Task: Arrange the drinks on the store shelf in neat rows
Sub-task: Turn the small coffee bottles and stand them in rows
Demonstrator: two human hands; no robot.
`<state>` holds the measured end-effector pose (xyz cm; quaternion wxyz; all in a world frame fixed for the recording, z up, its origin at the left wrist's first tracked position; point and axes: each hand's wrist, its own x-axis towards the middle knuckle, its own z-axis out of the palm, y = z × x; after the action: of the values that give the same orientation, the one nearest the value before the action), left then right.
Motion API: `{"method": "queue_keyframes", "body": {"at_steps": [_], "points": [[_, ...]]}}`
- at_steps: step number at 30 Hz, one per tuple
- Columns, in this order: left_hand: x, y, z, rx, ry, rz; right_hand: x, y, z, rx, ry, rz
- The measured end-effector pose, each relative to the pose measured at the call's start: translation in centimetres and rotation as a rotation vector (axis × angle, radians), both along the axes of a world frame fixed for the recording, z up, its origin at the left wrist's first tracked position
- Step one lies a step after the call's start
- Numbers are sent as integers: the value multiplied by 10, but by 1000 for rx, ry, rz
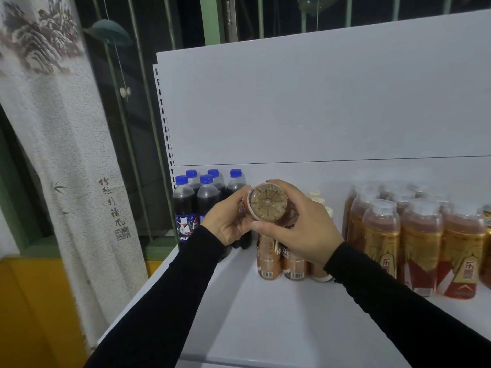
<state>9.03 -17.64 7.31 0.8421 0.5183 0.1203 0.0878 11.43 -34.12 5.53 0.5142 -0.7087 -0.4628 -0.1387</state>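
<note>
A brown coffee bottle (pixel 268 202) is held on its side above the white shelf (pixel 265 314), its ribbed base turned toward me. My left hand (pixel 225 221) grips it from the left and my right hand (pixel 295 224) curls over it from the right. Below my hands stand more brown coffee bottles (pixel 268 261) with cream caps, partly hidden. Several dark cola bottles (pixel 186 205) with blue caps stand at the shelf's back left. Several golden-labelled drink bottles (pixel 422 243) stand in rows on the right.
The shelf's white back panel (pixel 318 102) rises behind the drinks. A patterned curtain (pixel 61 155) hangs at the left, over a yellow surface (pixel 29 314). Green window bars (pixel 212 19) lie beyond the shelf.
</note>
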Motion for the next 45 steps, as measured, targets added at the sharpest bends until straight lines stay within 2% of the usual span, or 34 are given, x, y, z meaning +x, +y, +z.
{"method": "queue_keyframes", "body": {"at_steps": [5,9,14,20,26,30,40,45], "points": [[6,7,1,95,-55,157,7,-5,-9,-80,114,64],[6,9,0,275,-263,189,17,-10,-18,-109,237,70],[-3,-9,-2,539,-457,46,24,-13,-18,-150,303,66],[-11,-17,-4,710,-557,-89,30,-23,-30,-93,330,75],[-17,-21,-20,911,-538,-201,33,-33,-52,-121,289,22],[-19,-23,-22,969,-529,-224,35,-37,-58,-160,276,10],[-20,-23,-1,1034,-555,-77,25,-43,-49,-200,266,55],[-8,-20,15,1029,-500,-31,29,-50,-41,-207,311,86]]}}
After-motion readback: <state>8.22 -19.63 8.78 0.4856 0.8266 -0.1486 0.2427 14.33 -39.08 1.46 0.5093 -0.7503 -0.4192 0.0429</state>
